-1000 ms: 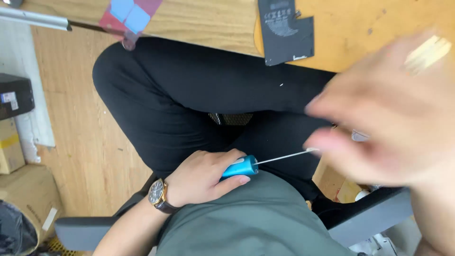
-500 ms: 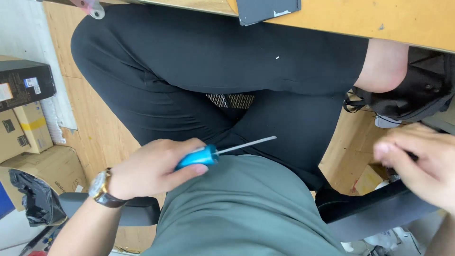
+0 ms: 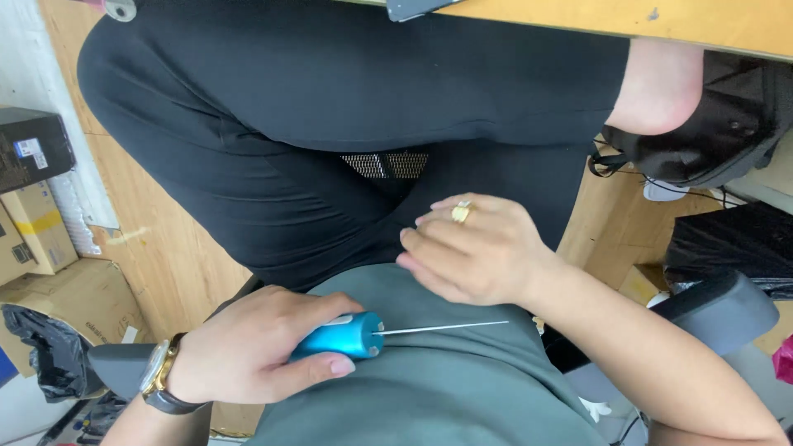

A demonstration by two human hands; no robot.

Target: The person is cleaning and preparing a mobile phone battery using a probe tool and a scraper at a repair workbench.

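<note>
Two hands down in the lap here. Risk, I'd say: that thin bare shaft points right toward the right hand (image 3: 475,248), so a slip could jab the wrist or snag the green shirt (image 3: 429,388). Left hand (image 3: 248,351) is clenched round the blue-handled screwdriver (image 3: 339,337), near the belly. Right hand rests curled on the shirt hem against the black trousers (image 3: 330,124); whether it pinches anything, can't tell.

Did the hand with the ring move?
Yes. The right hand came in from the chair armrest side and now rests on the lap above the screwdriver.
</note>
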